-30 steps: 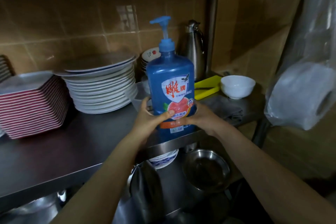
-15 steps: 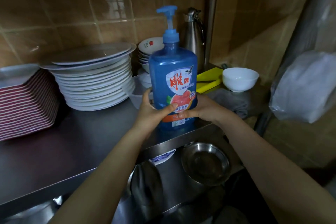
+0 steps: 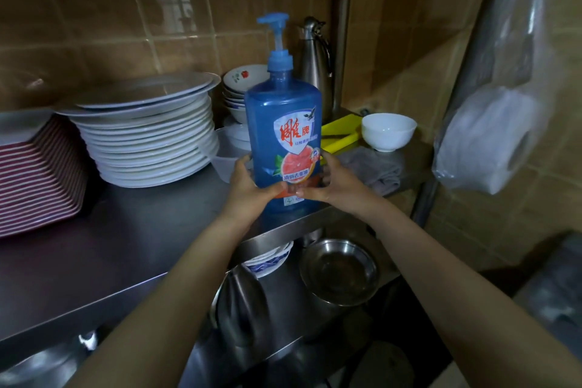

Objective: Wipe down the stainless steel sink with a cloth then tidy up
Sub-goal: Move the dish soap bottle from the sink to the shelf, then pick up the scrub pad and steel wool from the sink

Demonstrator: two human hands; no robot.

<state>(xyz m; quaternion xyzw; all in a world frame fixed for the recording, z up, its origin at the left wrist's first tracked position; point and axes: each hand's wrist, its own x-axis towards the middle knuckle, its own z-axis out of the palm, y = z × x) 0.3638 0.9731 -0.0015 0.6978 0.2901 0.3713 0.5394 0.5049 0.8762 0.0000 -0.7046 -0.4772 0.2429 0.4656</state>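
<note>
Nudged blue pump bottle [image 3: 283, 123] deeper onto steel shelf [image 3: 141, 246], upright near its front edge. Gripped low by left hand [image 3: 248, 189] and right hand [image 3: 337, 186], fingers curled round, covering lower label. Just right of it, grey cloth [image 3: 378, 170]; leftward, open shelf room up to plates [image 3: 151, 142].

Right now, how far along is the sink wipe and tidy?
Done: wiping unconfirmed, sink out of view; grey cloth lies on the shelf. In hand: left hand and right hand grip the detergent bottle at the shelf's front edge. Left: likely just release it.
</note>
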